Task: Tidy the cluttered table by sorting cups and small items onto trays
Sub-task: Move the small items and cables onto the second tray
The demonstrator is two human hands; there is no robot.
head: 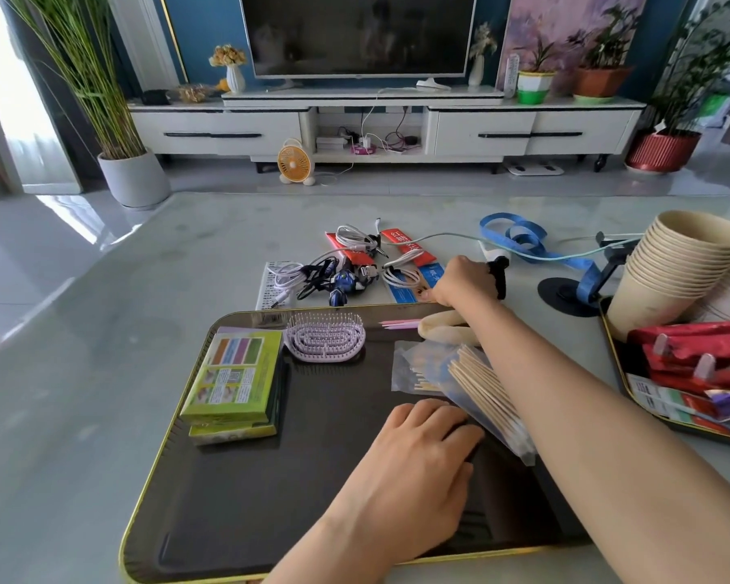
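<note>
A dark tray with a gold rim [228, 478] lies in front of me. It holds two green boxes [232, 373], a lilac hairbrush [325, 337] and a clear bag of wooden sticks [481, 394]. My left hand [422, 465] rests flat on the tray, fingertips against the bag's near end. My right hand [464, 280] reaches past the tray's far edge, its fingers curled down on a blue packet [409, 288] beside a coiled white cable [401, 276]. A stack of paper cups [683, 263] leans on a second tray [620, 373] at the right.
Beyond the tray lie tangled cables [287, 280], a blue toy [346, 284], red packets [401, 242] and a blue ribbon [519, 238]. A black stand [565, 292] sits near the cups. Red wrapped packets [692, 351] fill the right tray. The table's left side is bare grey surface.
</note>
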